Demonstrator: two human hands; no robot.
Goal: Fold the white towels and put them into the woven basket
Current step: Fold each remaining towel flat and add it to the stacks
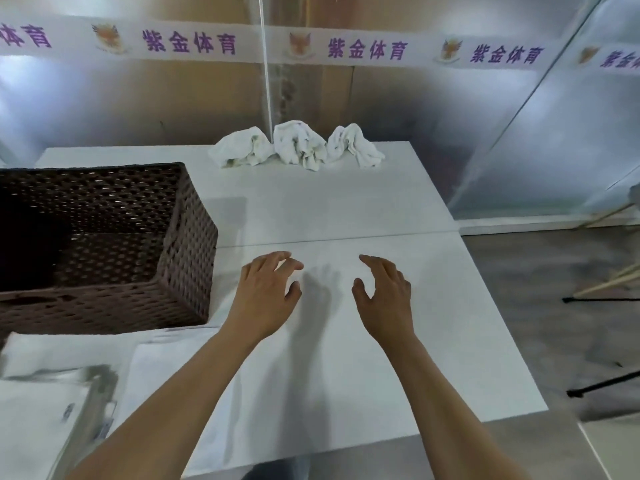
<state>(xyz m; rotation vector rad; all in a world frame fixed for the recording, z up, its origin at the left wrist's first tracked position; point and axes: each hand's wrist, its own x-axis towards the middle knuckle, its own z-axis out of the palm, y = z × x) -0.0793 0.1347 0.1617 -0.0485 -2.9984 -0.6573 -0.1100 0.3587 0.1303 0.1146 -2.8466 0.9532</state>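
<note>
White tabletop (pixel 346 202) under both your hands, seam line just beyond your fingertips. Brown woven basket (pixel 104 237) sits just left of your left hand (pixel 266 292), open top, inside dark. Three crumpled white towels (pixel 298 145) in a row at the far edge, well beyond both hands, touching one another, none folded. Your left hand: palm down, fingers loosely bent, holding nothing. Your right hand (pixel 384 296): same, fingers relaxed, thumb spread toward the left, nothing held. Hands near each other, apart.
</note>
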